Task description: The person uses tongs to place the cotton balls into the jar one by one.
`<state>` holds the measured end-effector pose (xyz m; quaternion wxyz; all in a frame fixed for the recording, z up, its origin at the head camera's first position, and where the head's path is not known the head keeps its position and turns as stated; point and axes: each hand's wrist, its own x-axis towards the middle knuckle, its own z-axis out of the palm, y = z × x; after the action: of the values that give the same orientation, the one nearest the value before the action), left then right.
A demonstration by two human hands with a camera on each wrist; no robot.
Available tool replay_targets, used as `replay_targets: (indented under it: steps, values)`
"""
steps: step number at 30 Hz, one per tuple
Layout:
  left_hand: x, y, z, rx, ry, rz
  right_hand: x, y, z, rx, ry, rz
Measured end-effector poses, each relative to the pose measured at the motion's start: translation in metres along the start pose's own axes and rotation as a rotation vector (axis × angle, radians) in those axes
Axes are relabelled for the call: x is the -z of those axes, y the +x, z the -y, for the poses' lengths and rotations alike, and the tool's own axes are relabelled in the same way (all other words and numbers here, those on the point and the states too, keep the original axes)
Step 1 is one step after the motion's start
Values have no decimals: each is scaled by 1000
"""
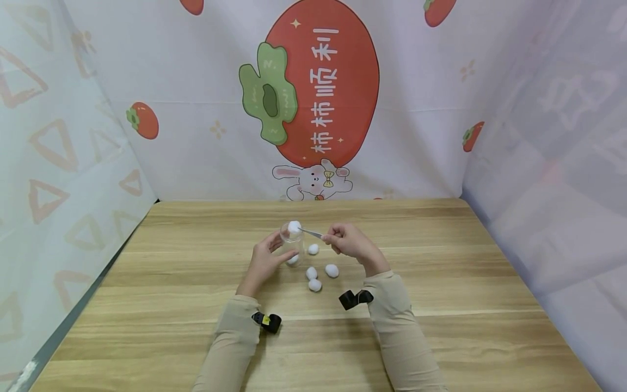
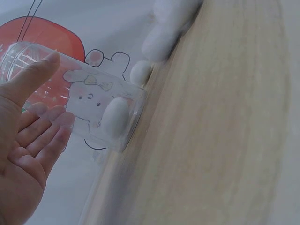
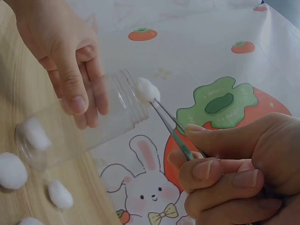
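My left hand (image 1: 264, 262) holds a clear jar (image 3: 105, 133) upright on the table, thumb on one side and fingers on the other. One white cotton ball (image 2: 115, 116) lies at the bottom inside the jar. In my right hand (image 1: 350, 242) I grip metal tweezers (image 3: 172, 133) between thumb and fingers. Their tips pinch another cotton ball (image 3: 148, 89), which sits right at the jar's open mouth. Whether it touches the rim I cannot tell. Several loose cotton balls (image 1: 332, 270) lie on the table just right of and in front of the jar.
The wooden table (image 1: 161, 305) runs back to a printed cloth backdrop (image 1: 196, 152) with a large persimmon and a rabbit. Cloth also hangs on both sides. A black wrist camera (image 1: 271, 323) sits on the left sleeve, another camera (image 1: 349, 300) on the right.
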<state>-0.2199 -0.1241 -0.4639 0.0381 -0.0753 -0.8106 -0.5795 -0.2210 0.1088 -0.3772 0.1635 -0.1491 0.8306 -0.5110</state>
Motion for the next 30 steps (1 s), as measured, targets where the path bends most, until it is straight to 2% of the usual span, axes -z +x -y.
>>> replay_targets:
  steps: [13,18,30]
  values:
    - [0,1,2,-21,8,-2,-1,1,-1,-47,19,5]
    - [0,2,2,-5,5,-4,-1,2,0,-64,31,7]
    - [0,1,1,10,3,-3,0,-2,-2,-48,64,7]
